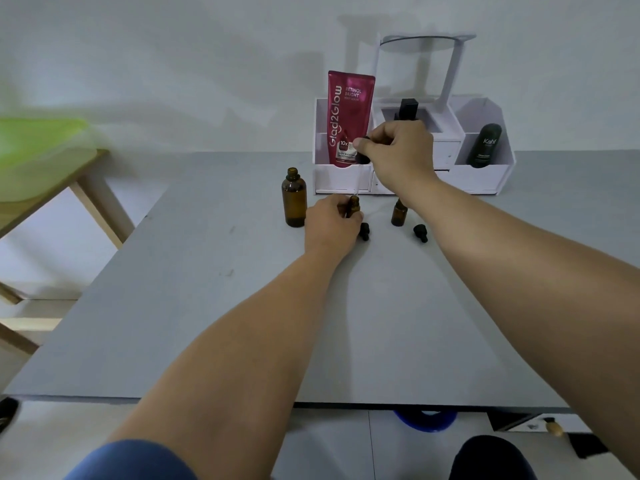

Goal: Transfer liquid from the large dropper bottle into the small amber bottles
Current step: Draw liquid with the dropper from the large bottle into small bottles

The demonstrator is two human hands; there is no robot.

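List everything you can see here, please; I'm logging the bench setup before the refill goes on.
Large bottle: 1, amber, open, upright left of the hands.
Small bottles: 2, amber; one gripped by the left hand, one standing free to its right.
Dropper: 1, black bulb, clear tube, tip at the gripped bottle's mouth.
Caps: 2, black, one and another, lying on the table.
Table: 1, grey.
Organiser: 1, white, at the back.
Tube: 1, magenta, organiser's left bin.
Dark bottles: 2, black, one in the middle, one on the right.
Left hand: steadies the bottle.
Right hand: fingers pinch the bulb.
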